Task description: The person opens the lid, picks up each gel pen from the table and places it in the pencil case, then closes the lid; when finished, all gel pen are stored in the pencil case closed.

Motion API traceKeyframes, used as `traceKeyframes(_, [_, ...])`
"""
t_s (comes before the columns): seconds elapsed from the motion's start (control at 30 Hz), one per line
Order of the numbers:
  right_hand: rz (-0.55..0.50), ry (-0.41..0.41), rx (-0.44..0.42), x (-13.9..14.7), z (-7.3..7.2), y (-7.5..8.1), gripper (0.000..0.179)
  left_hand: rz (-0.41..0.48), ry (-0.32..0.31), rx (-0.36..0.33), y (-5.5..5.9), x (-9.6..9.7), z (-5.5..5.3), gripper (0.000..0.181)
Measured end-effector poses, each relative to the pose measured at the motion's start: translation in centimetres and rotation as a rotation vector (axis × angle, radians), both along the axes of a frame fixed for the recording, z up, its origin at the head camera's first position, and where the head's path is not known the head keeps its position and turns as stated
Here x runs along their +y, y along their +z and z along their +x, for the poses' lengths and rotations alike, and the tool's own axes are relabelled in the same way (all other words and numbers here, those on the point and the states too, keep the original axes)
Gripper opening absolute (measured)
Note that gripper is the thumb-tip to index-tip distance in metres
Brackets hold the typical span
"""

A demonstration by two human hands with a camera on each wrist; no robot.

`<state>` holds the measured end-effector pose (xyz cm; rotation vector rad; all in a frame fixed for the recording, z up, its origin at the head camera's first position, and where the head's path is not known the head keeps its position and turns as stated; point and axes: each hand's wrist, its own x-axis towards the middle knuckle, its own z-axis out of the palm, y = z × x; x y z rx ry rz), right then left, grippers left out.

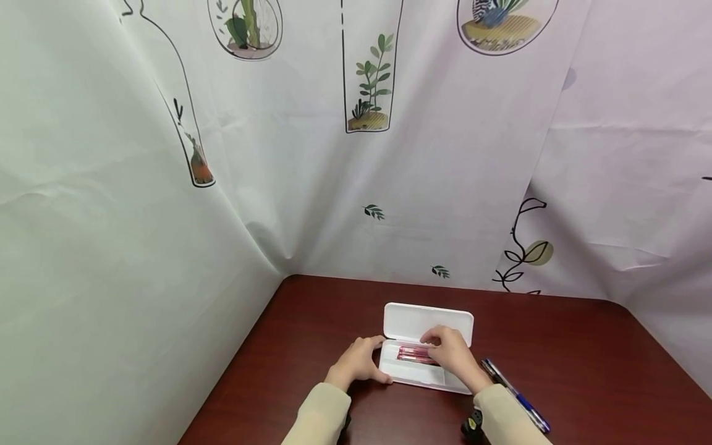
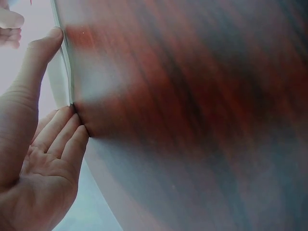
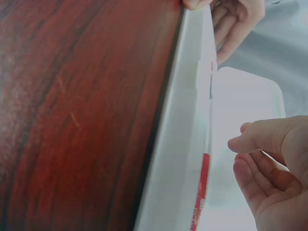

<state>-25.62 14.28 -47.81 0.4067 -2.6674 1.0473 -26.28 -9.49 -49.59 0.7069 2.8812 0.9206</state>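
Observation:
A white pencil case (image 1: 408,372) lies unfolded on the table, its lid (image 1: 423,321) tipped back at the far side. Several red pens (image 1: 411,354) rest inside the tray. At the left end, my left hand (image 1: 358,360) holds the case, thumb at the near edge and fingers at the far corner. In the left wrist view, the fingertips (image 2: 72,120) meet the case's edge. My right hand (image 1: 452,353) hovers over the tray, covering the pens' right ends. The right wrist view shows that hand (image 3: 274,168) with fingers loosely bent, a gap below the thumb and nothing held.
A blue and black pen (image 1: 514,394) lies on the dark red table (image 1: 584,364) to the right of the case, partly beneath the right forearm. White cloth (image 1: 445,185) printed with plants hangs behind the table and along both sides. A small black device (image 1: 473,426) sits at the right wrist.

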Motion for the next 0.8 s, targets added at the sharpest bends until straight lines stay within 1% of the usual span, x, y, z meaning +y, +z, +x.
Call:
traceKeyframes(0.13, [-0.026,-0.019,0.011,0.5,0.4,0.7,0.018,0.003,-0.001,-0.002,-0.1,0.1,0.0,0.074])
traceKeyframes(0.23, [-0.046,-0.022,-0.023,1.0,0.5,1.2,0.018,0.001,0.002,-0.006,-0.1,0.1,0.0,0.075])
traceKeyframes(0.37, [-0.062,-0.017,-0.063,1.8,0.5,1.5,0.019,0.001,0.004,-0.012,0.0,0.1,0.0,0.076])
traceKeyframes(0.6, [-0.089,-0.037,-0.108,2.5,0.7,1.1,0.016,-0.005,0.004,-0.007,0.0,0.1,-0.1,0.076])
traceKeyframes(0.8, [-0.131,-0.042,-0.137,3.3,1.1,0.6,0.019,0.003,-0.001,-0.013,0.0,0.2,-0.1,0.076])
